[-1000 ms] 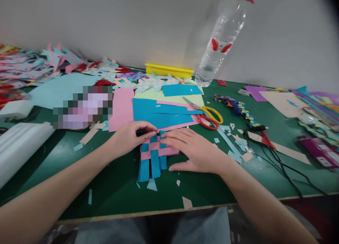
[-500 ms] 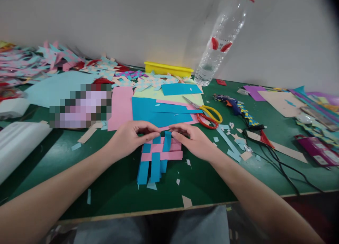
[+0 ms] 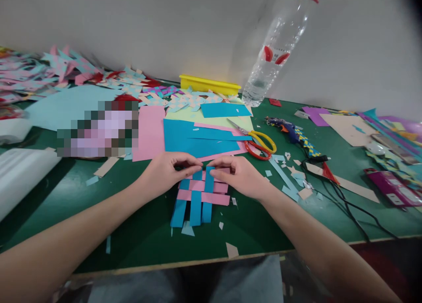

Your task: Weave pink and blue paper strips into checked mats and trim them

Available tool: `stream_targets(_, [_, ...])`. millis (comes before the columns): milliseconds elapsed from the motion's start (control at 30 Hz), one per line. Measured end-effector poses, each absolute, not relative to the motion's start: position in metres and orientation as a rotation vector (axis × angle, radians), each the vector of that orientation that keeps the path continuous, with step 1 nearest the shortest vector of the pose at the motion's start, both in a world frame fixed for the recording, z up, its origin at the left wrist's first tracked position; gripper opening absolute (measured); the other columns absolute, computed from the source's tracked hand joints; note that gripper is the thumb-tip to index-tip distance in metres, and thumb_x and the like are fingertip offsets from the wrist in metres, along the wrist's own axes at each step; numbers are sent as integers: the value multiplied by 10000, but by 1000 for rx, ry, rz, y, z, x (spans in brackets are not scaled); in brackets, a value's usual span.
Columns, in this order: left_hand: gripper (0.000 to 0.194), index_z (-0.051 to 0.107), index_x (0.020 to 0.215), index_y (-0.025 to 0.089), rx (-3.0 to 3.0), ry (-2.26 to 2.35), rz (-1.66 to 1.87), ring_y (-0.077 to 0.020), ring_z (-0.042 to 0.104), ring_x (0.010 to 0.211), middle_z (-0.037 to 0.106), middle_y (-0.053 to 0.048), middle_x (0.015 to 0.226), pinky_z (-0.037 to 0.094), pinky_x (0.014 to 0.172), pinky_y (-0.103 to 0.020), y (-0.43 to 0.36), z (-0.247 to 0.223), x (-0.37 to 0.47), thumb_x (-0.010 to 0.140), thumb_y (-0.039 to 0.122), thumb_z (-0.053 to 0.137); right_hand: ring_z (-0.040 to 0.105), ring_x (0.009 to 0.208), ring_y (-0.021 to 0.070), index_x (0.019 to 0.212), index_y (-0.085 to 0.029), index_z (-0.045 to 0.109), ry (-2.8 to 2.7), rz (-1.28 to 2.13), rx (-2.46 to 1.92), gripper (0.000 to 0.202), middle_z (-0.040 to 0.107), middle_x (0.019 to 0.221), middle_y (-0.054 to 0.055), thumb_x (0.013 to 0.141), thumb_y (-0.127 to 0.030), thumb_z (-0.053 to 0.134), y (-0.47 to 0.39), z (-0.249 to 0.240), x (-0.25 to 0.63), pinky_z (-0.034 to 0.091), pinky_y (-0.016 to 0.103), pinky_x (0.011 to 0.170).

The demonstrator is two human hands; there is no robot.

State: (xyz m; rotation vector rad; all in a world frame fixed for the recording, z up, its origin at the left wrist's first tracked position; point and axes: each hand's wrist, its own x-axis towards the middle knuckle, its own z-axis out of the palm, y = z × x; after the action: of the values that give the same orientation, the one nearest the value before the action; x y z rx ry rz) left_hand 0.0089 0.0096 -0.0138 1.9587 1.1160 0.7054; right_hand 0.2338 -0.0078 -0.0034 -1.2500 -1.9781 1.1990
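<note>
Green desk against a pale wall, fingers working near the middle of its front part. Change noted: right hand, earlier spread flat at the weave's side, is now drawn in to a pinch at its upper edge, exposing the right blue strip. Inference: the over-and-under crossings there are now easier to check.

Left hand: thumb and forefinger closed to a narrow pinch on the weave's upper edge. Right hand: similarly narrow, holding the top of the right blue strip. The two sets of fingertips are close together; their exact contact is partly hidden.

Directly below the fingers: woven paper, lower blue ends loose, lowest pink band protruding rightward. Nearer the front edge, paper scraps.

Just beyond the fingers: blue sheet, pink sheet to its left, scissors to its right, blades slightly parted. Farther out: yellow tray and clear bottle, upright; magenta packet well to the right.
</note>
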Motion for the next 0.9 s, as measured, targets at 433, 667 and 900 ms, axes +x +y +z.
stream_targets(433, [271, 734, 910, 213, 1940, 1108, 775, -161, 652, 697, 727, -29, 833, 553, 615, -257, 8, -14, 11, 843, 454, 628, 651, 1022, 212, 1060, -215, 701, -2038, 1130, -1340, 278, 714, 1102, 45, 854, -383, 620, -10, 3, 230, 498, 372, 892])
stream_targets(667, [388, 673, 1116, 216, 1907, 984, 746, -181, 686, 802, 678, -77, 1129, 586, 655, -279, 8, -15, 12, 846, 490, 620, 637, 1051, 196, 1010, -204, 685, -2017, 1130, -1280, 231, 688, 1145, 47, 817, -329, 664, -8, 3, 232, 486, 353, 918])
stream_targets(900, [355, 640, 1102, 198, 2098, 1149, 756, -202, 663, 876, 675, -72, 1083, 550, 760, -325, 9, -18, 6, 934, 474, 492, 657, 936, 179, 1008, -219, 658, -2147, 897, -1322, 182, 709, 1023, 23, 857, -318, 636, -4, -3, 240, 495, 307, 782])
